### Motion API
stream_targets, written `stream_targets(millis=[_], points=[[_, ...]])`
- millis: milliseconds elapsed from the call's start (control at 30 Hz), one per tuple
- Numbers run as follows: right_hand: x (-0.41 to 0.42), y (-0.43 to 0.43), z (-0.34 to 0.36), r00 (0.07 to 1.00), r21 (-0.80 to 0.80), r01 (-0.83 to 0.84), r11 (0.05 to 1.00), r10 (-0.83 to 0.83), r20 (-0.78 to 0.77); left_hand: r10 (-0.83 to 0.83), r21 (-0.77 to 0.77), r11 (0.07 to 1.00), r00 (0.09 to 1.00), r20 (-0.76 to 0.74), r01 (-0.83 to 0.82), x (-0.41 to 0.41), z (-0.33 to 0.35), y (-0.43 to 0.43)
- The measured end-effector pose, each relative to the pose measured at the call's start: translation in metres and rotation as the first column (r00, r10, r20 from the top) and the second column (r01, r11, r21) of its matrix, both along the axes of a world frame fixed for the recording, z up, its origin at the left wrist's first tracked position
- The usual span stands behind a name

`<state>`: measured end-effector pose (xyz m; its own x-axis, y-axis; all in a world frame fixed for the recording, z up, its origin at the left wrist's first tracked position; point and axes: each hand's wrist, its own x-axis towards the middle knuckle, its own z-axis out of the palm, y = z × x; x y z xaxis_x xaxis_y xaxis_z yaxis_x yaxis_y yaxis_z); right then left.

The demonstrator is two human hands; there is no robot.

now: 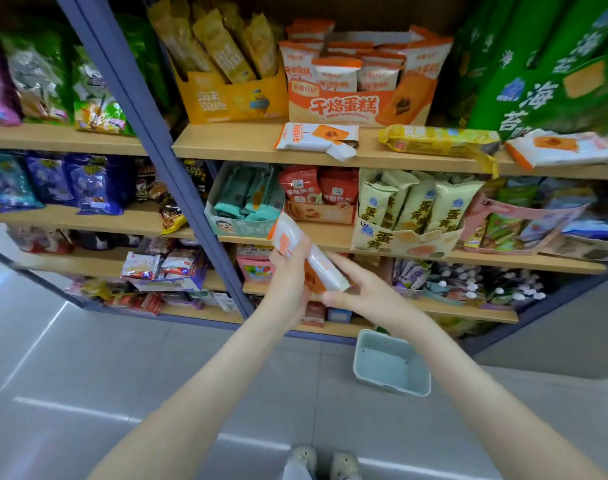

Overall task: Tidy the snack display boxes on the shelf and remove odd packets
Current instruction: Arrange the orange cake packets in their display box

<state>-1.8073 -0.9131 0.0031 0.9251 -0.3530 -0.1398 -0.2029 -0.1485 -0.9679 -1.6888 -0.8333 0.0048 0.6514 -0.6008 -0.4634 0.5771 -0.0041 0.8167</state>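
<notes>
Centre frame, I have both hands on one white-and-orange packet. The left hand wraps its fingers round the upper half and the right hand pinches the lower end. The hands sit close together with the packet slanting between them, held out in front of the lower shelves. Up in the top centre stands the orange-and-white display box, packed with matching packets, and a yellow display box stands just beside it on the left. On the wooden shelf in front of those boxes lie three loose packets: a white-and-orange loose packet, a yellow loose packet, and another white-and-orange one towards the right edge. Lower right of centre, a pale green basket sits on the grey floor.
</notes>
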Motion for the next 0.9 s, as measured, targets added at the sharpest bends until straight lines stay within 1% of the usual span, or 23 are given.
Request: stream_targets(millis=[33, 67, 133, 200, 233, 300, 367, 400, 467, 500, 533, 600, 633, 700, 767, 900], points=[[0.0, 0.003, -0.001, 1.0, -0.016, 0.017, 1.0, -0.017, 0.015, 0.016, -0.038, 0.999, 0.993, -0.117, -0.021, 0.001, 0.003, -0.002], [0.0, 0.005, -0.001, 0.998, -0.065, 0.042, 0.997, -0.039, 0.041, 0.018, -0.064, 0.997, 0.978, -0.207, -0.032, 0.002, 0.007, -0.003], [0.002, 0.009, -0.003, 0.99, -0.229, 0.103, 0.968, -0.078, 0.119, 0.01, -0.085, 0.996, 0.954, -0.299, -0.037, 0.002, 0.015, -0.002], [0.003, 0.012, -0.009, 0.974, -0.424, 0.166, 0.89, -0.081, 0.212, -0.013, -0.101, 0.995, 0.951, -0.31, -0.02, 0.002, 0.021, 0.0], [0.003, 0.013, -0.013, 0.968, -0.494, 0.186, 0.849, -0.072, 0.242, -0.036, -0.116, 0.993, 0.954, -0.297, 0.002, 0.002, 0.023, 0.002], [0.003, 0.014, -0.022, 0.959, -0.597, 0.211, 0.774, -0.045, 0.28, -0.083, -0.146, 0.988, 0.959, -0.27, 0.045, 0.004, 0.027, 0.006], [0.004, 0.014, -0.03, 0.949, -0.68, 0.231, 0.696, -0.007, 0.315, -0.098, -0.164, 0.985, 0.957, -0.274, 0.054, 0.008, 0.026, 0.01], [0.005, 0.014, -0.034, 0.943, -0.733, 0.245, 0.635, 0.021, 0.333, -0.104, -0.171, 0.984, 0.951, -0.29, 0.056, 0.009, 0.025, 0.012], [0.007, 0.014, -0.039, 0.93, -0.847, 0.28, 0.451, 0.091, 0.356, -0.118, -0.181, 0.982, 0.938, -0.325, 0.061, 0.012, 0.023, 0.019], [0.007, 0.015, -0.039, 0.921, -0.88, 0.304, 0.366, 0.125, 0.37, -0.124, -0.185, 0.981, 0.933, -0.337, 0.063, 0.015, 0.021, 0.021], [0.008, 0.017, -0.039, 0.908, -0.896, 0.33, 0.296, 0.158, 0.387, -0.127, -0.19, 0.98, 0.929, -0.346, 0.064, 0.018, 0.019, 0.024], [0.009, 0.02, -0.035, 0.881, -0.907, 0.372, 0.2, 0.231, 0.412, -0.12, -0.199, 0.979, 0.923, -0.365, 0.049, 0.024, 0.016, 0.028], [0.011, 0.022, -0.033, 0.872, -0.911, 0.374, 0.173, 0.268, 0.409, -0.114, -0.205, 0.978, 0.918, -0.381, 0.036, 0.028, 0.016, 0.03], [0.014, 0.025, -0.032, 0.867, -0.924, 0.349, 0.155, 0.322, 0.381, -0.113, -0.235, 0.972, 0.895, -0.431, 0.009, 0.035, 0.016, 0.031], [0.017, 0.026, -0.032, 0.876, -0.94, 0.301, 0.163, 0.343, 0.34, -0.118, -0.264, 0.964, 0.885, -0.45, -0.006, 0.041, 0.016, 0.032], [0.015, 0.024, -0.026, 0.894, -0.962, 0.173, 0.212, 0.376, 0.244, -0.14, -0.276, 0.961, 0.899, -0.415, 0.022, 0.046, 0.017, 0.034]])
